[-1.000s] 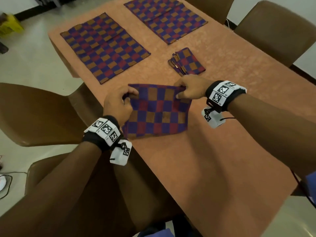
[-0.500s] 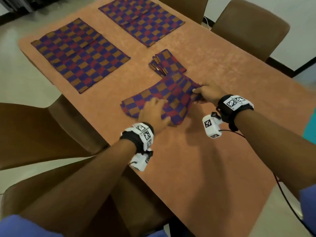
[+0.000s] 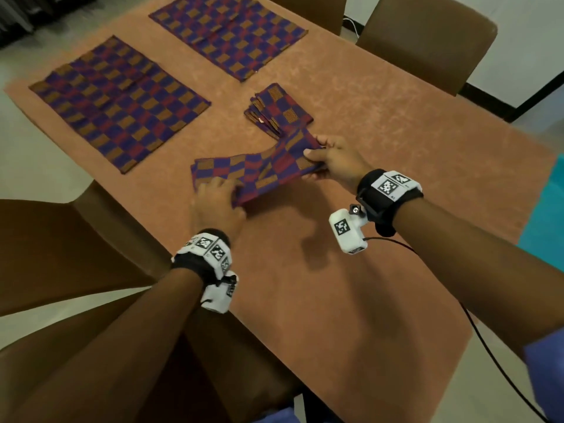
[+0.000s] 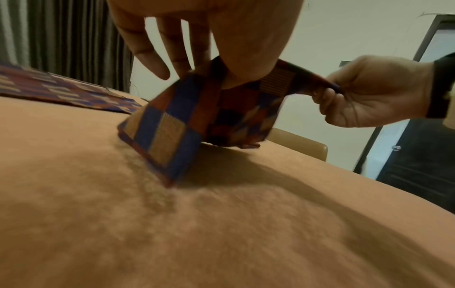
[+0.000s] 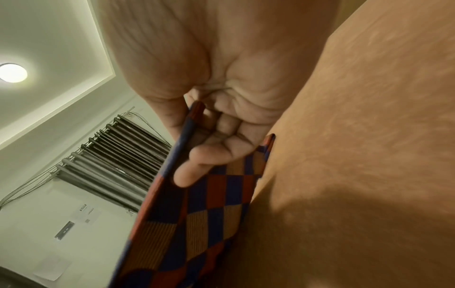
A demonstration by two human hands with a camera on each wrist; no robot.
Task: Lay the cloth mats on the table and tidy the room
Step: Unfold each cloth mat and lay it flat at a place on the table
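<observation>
A partly folded cloth mat (image 3: 259, 172), checked in blue, red and orange, is held between both hands just above the orange-brown table (image 3: 381, 117). My left hand (image 3: 222, 187) pinches its near left end; in the left wrist view that hand (image 4: 197, 66) holds the mat (image 4: 172, 126) with one corner touching the table. My right hand (image 3: 314, 161) grips the raised right end, its fingers (image 5: 197, 155) curled round the mat's edge (image 5: 197, 214). Two mats lie spread flat, one at the left (image 3: 119, 99) and one at the far end (image 3: 229, 35).
A small stack of folded mats (image 3: 279, 109) lies just beyond the held mat. Brown chairs stand at the far right (image 3: 427, 35) and at the near left (image 3: 61, 245). A black cable (image 3: 488, 346) hangs from my right wrist.
The mat has gone from in front of me toward the folded stack and turned. My right hand has lifted its end, and my left hand has shifted to the near left corner.
</observation>
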